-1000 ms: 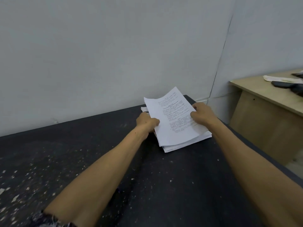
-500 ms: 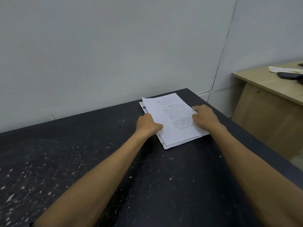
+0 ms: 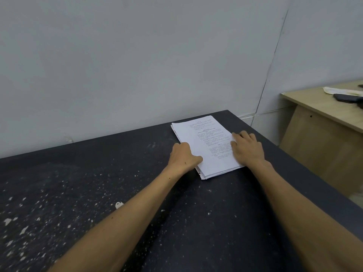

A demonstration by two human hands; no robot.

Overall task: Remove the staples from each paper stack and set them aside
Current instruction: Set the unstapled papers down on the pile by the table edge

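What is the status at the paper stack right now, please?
Left hand on stack's left edge, thumb on top. Right hand flat on paper stack. Stack flat on dark table. Nothing in the way.

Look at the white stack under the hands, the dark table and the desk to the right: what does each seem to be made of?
Stack: printed white paper, matte; thin sheet edges show at its near corner.
Dark table: hard black top, matte and slightly grainy, flecked with pale chips or paint; perhaps painted board or stone, hard to tell.
Desk: light wood-look board, likely laminate, with an even pale grain.
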